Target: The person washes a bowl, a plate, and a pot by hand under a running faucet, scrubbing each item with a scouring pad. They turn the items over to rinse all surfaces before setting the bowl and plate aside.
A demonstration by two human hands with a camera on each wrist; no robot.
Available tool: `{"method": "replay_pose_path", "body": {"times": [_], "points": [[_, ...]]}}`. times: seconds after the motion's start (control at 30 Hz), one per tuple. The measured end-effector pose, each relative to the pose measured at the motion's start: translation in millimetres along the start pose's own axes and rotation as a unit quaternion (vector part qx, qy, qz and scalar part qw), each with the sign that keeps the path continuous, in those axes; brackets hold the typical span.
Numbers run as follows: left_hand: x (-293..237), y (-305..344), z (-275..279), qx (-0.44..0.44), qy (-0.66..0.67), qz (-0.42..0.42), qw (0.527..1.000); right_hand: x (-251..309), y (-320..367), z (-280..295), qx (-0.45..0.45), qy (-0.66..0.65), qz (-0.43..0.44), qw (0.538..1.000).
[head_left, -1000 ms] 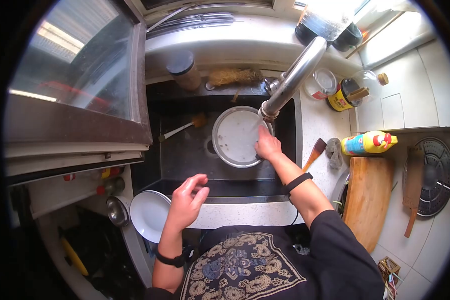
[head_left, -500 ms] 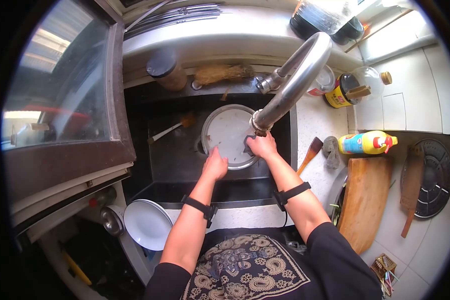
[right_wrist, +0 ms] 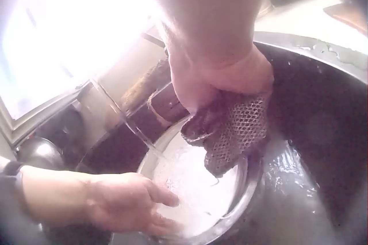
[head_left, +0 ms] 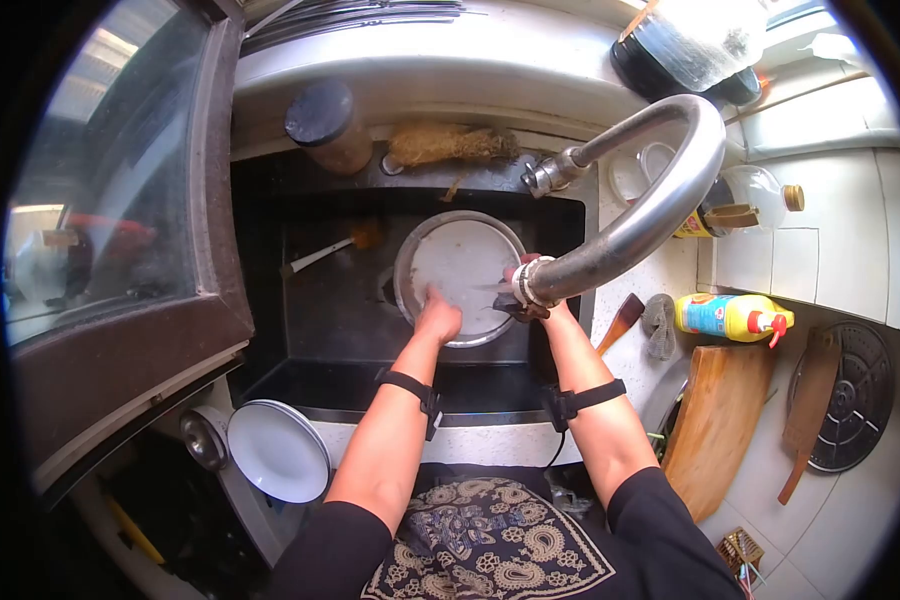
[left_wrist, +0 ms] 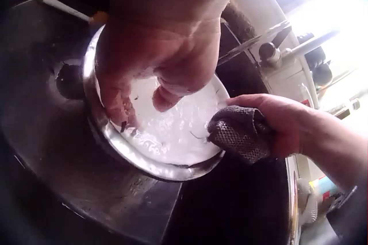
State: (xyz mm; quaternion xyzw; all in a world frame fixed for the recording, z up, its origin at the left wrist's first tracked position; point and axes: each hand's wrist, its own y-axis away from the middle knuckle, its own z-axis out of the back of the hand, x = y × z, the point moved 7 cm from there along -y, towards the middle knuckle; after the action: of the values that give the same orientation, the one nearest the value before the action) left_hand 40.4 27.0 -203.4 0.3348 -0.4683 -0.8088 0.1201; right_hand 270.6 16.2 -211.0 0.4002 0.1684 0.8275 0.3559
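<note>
A round metal basin (head_left: 401, 285) of cloudy white water stands in the dark sink. My left hand (head_left: 438, 318) reaches over its near left side, the fingertips dipping into the water (left_wrist: 190, 133) and the thumb held apart from them. Small dark bits show by those fingertips. At the basin's right side, my right hand (right_wrist: 221, 78) grips a grey mesh scrubbing cloth (right_wrist: 238, 130), which hangs over the rim. The faucet spout (head_left: 625, 240) partly covers that hand in the head view. A thin stream of water (right_wrist: 129, 121) runs down into the basin.
A white-handled brush (head_left: 320, 257) lies in the sink, left of the basin. Behind stand a dark-lidded jar (head_left: 327, 125) and a straw-coloured bundle (head_left: 450, 145). To the right are a wooden spatula (head_left: 622, 322), a yellow bottle (head_left: 735, 314) and a cutting board (head_left: 718, 430). White bowls (head_left: 278, 450) sit at left.
My left hand has come from beside the sink's front edge into the basin. The right hand stays at the basin's right side with the cloth. The head view has shifted.
</note>
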Motion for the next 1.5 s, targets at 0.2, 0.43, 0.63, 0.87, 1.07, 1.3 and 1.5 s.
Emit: {"method": "replay_pose_path", "body": {"times": [0.2, 0.43, 0.63, 0.87, 1.07, 1.3, 1.5], "points": [[-11, -7, -7, 0.007, -0.096, -0.045, 0.994, 7, 3, 5, 0.018, 0.073, 0.052, 0.996], [-3, -22, -14, 0.047, -0.063, -0.081, 0.994, 0, 19, -11, 0.025, -0.091, 0.009, 0.995], [2, -16, -7, 0.052, 0.060, -0.122, 0.989, 45, 48, 14, 0.066, 0.122, 0.027, 0.990], [9, 27, 20, -0.031, 0.173, -0.139, 0.975, 127, 115, 103, -0.002, 0.230, 0.043, 0.972], [-16, 102, 27, 0.051, 0.252, -0.066, 0.964, 143, 163, 160, -0.090, 0.173, 0.144, 0.970], [-29, 130, 6, 0.249, 0.618, -0.121, 0.736, 86, 154, 118, 0.090, -0.269, 0.099, 0.954], [-10, 127, 38, 0.177, 0.637, -0.169, 0.731, 74, 160, 98, -0.005, -0.134, 0.086, 0.987]]}}
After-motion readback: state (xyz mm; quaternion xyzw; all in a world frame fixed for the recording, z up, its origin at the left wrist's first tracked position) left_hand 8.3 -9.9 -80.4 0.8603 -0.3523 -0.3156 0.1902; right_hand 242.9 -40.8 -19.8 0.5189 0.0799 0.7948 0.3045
